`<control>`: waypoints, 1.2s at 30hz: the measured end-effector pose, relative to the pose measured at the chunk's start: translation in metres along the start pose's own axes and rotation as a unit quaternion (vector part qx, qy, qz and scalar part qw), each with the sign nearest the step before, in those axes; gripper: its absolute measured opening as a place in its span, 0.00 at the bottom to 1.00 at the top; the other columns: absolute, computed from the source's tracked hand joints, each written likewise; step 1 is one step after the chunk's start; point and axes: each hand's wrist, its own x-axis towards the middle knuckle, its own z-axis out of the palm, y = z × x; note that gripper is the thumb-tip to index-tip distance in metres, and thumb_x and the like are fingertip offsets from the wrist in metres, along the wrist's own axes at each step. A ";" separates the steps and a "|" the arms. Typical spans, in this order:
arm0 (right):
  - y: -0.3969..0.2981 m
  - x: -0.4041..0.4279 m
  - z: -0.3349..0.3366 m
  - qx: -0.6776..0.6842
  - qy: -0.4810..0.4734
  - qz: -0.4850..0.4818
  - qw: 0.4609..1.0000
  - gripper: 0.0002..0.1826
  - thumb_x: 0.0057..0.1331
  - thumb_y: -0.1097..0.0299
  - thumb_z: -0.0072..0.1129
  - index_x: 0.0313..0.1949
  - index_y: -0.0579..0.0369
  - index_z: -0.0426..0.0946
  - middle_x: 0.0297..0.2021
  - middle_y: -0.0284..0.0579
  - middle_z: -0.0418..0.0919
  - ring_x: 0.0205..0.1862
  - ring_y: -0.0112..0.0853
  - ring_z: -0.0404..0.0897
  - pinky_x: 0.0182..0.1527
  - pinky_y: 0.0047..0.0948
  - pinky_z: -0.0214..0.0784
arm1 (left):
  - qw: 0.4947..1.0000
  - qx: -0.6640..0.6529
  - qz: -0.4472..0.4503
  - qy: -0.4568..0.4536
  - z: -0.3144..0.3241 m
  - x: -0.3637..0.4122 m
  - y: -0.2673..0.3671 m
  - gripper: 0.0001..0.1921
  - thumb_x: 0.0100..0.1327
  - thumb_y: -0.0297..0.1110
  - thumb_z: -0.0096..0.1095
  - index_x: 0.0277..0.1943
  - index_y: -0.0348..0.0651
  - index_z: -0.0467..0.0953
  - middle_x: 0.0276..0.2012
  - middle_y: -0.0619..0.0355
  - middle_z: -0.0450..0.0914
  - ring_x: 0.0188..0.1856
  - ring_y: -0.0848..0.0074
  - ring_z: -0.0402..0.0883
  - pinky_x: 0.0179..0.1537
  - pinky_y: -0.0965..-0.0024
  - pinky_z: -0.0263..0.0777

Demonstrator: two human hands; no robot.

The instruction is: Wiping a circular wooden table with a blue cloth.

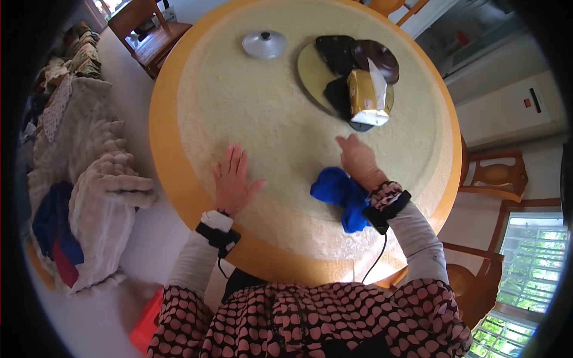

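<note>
My left hand point(233, 181) rests palm down on the pale cloth covering of the round table point(165, 134), its thumb spread away from the fingers. Nothing is in it. My right hand point(358, 159) is over the table with its fingers bent, and its palm side is hidden. Just below and left of that hand lies a crumpled blue cloth point(342, 192), partly behind the wrist. Beyond my right hand, a gold pack of tissues point(365, 96) with one tissue sticking out leans among dark items on a round turntable point(309, 67).
A metal pot lid point(264, 44) with a black knob sits at the far side. On the turntable are a dark brown bowl point(376, 58) and a black object point(335, 51). Wooden chairs point(150, 36) point(494, 174) surround the table. A fluffy blanket point(85, 179) lies at the left.
</note>
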 end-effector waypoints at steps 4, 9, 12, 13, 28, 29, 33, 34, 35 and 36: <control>-0.003 0.010 0.018 -0.087 -0.099 -0.071 0.989 0.02 0.50 0.72 0.50 0.24 0.53 0.72 0.23 0.46 0.73 0.25 0.42 0.77 0.26 0.36 0.70 | 1.000 0.007 -0.007 -0.005 0.004 0.000 0.003 0.39 0.53 0.57 0.53 0.58 0.34 0.58 0.64 0.49 0.52 0.67 0.61 0.47 0.56 0.44 0.47; -0.032 0.026 0.011 -0.152 -0.192 -0.061 0.968 0.04 0.48 0.71 0.52 0.24 0.54 0.75 0.24 0.48 0.75 0.27 0.41 0.78 0.29 0.36 0.71 | 1.000 -0.018 -0.004 0.015 0.000 -0.009 0.003 0.39 0.52 0.56 0.56 0.58 0.34 0.59 0.64 0.48 0.51 0.67 0.59 0.47 0.55 0.44 0.47; -0.036 0.033 0.003 -0.119 -0.281 -0.040 0.951 0.06 0.46 0.70 0.53 0.25 0.55 0.76 0.26 0.50 0.77 0.28 0.43 0.78 0.32 0.38 0.71 | 0.999 -0.034 -0.014 0.006 -0.001 -0.011 0.005 0.39 0.53 0.57 0.54 0.59 0.34 0.58 0.64 0.48 0.51 0.67 0.59 0.46 0.55 0.41 0.46; -0.035 0.033 0.002 -0.094 -0.339 -0.021 0.936 0.08 0.45 0.69 0.53 0.26 0.56 0.77 0.27 0.51 0.78 0.29 0.44 0.78 0.33 0.39 0.71 | 0.999 -0.039 -0.020 -0.002 0.000 -0.014 0.005 0.39 0.53 0.56 0.55 0.59 0.34 0.58 0.64 0.48 0.51 0.67 0.59 0.45 0.55 0.40 0.46; 0.008 0.024 0.007 -0.025 -0.122 0.014 0.992 0.07 0.51 0.67 0.51 0.23 0.58 0.72 0.25 0.49 0.75 0.28 0.47 0.76 0.30 0.42 0.69 | 0.999 -0.052 0.000 0.014 0.004 -0.004 0.003 0.38 0.55 0.57 0.53 0.60 0.35 0.57 0.65 0.48 0.50 0.67 0.59 0.45 0.52 0.41 0.50; 0.004 0.025 0.009 -0.025 -0.121 0.015 0.992 0.07 0.51 0.67 0.51 0.23 0.58 0.72 0.25 0.49 0.75 0.28 0.47 0.76 0.30 0.42 0.69 | 0.999 -0.051 0.001 0.015 0.005 -0.005 0.004 0.38 0.55 0.57 0.53 0.60 0.35 0.57 0.65 0.48 0.50 0.67 0.59 0.45 0.52 0.41 0.50; -0.017 0.041 0.011 -0.142 -0.192 0.015 0.971 0.06 0.51 0.69 0.52 0.25 0.57 0.75 0.26 0.50 0.77 0.30 0.44 0.78 0.32 0.39 0.71 | 1.000 -0.009 0.001 0.010 0.001 -0.005 0.006 0.38 0.54 0.58 0.52 0.59 0.34 0.58 0.64 0.47 0.51 0.67 0.58 0.46 0.51 0.43 0.51; -0.019 0.045 0.009 -0.161 -0.216 0.003 0.963 0.06 0.51 0.70 0.51 0.26 0.56 0.76 0.27 0.51 0.77 0.31 0.43 0.79 0.32 0.39 0.71 | 1.000 0.019 0.001 0.009 -0.001 -0.006 0.008 0.38 0.54 0.57 0.53 0.58 0.33 0.58 0.64 0.47 0.51 0.67 0.58 0.47 0.50 0.45 0.52; -0.017 0.041 0.015 -0.170 -0.208 0.013 0.963 0.06 0.51 0.71 0.50 0.25 0.56 0.77 0.28 0.51 0.78 0.32 0.42 0.79 0.32 0.38 0.71 | 1.000 0.021 0.004 0.020 0.002 -0.007 0.009 0.38 0.54 0.57 0.53 0.58 0.33 0.58 0.64 0.47 0.51 0.67 0.58 0.47 0.50 0.45 0.52; -0.016 0.039 0.016 -0.164 -0.214 0.018 0.963 0.06 0.51 0.71 0.50 0.25 0.56 0.77 0.28 0.51 0.78 0.32 0.42 0.79 0.32 0.38 0.71 | 1.000 0.012 0.003 0.010 0.006 -0.008 0.011 0.38 0.54 0.57 0.53 0.58 0.33 0.58 0.64 0.46 0.51 0.66 0.58 0.47 0.50 0.45 0.52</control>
